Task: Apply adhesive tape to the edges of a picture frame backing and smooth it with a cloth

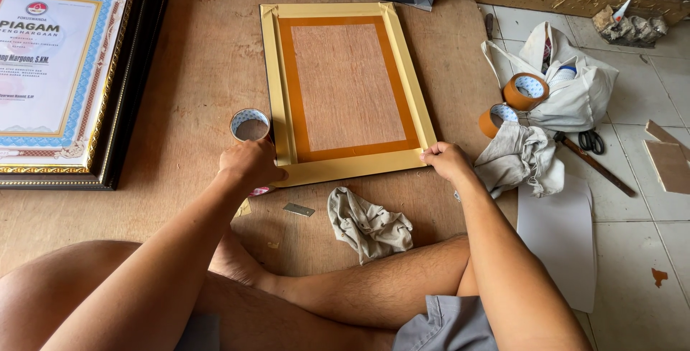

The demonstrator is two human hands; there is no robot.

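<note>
A gold picture frame (359,167) lies face down on the wooden board in front of me. Its plywood backing (348,85) is bordered by a band of brown tape (287,85). My left hand (248,165) sits at the frame's near left corner, closed on a roll of brown tape (250,125) that stands against the frame's left edge. At the near right corner, my right hand (445,160) has its fingers curled onto the frame's edge. My crossed bare legs fill the bottom of the view.
A stack of framed certificates (57,70) lies at the left. A crumpled rag (370,225) and a small metal blade (298,210) lie near my legs. Right of the frame are two tape rolls (528,90), a white bag (578,96), a grey cloth (525,157), scissors (591,140) and a white sheet (560,236).
</note>
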